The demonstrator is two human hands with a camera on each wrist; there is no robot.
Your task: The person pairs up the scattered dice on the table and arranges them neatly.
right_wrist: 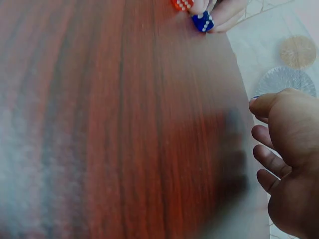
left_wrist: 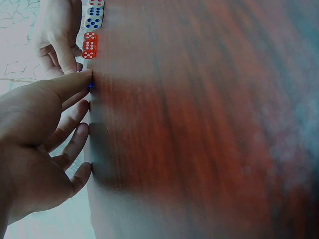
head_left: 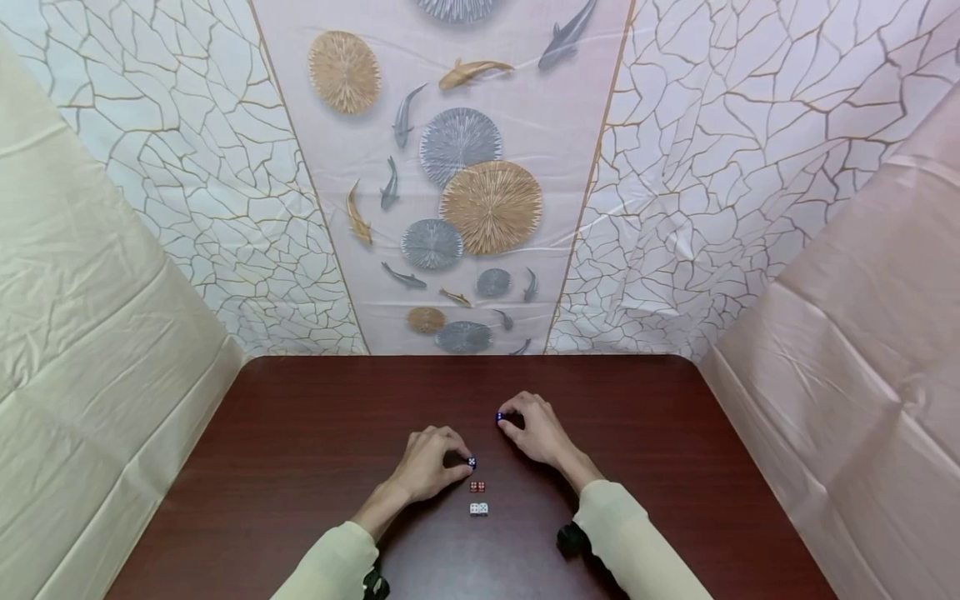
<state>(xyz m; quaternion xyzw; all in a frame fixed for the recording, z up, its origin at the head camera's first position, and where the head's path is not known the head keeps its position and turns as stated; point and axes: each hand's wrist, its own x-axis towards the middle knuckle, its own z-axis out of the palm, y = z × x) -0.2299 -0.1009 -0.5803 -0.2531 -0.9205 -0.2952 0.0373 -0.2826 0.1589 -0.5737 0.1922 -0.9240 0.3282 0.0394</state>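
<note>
My left hand (head_left: pixel 427 465) pinches a blue die (head_left: pixel 472 462) with white dots between thumb and forefinger, low at the tabletop. The same blue die (right_wrist: pixel 203 22) shows its dotted faces in the right wrist view. Farther back and to the right, my right hand (head_left: pixel 538 429) pinches a second blue die (head_left: pixel 499 417) at the tips of thumb and forefinger; in the right wrist view the thumb mostly hides it. Just in front of the left fingertips, two red dice (head_left: pixel 477 487) sit side by side. Nearer to me lies a pair of white dice (head_left: pixel 478 509).
The dark reddish-brown table (head_left: pixel 315 408) has rounded far corners. Behind it hangs a patterned cloth (head_left: pixel 457 283) with fish and round leaf shapes. Plain beige cloth (head_left: pixel 90 350) flanks the left side, and similar cloth (head_left: pixel 847 358) the right.
</note>
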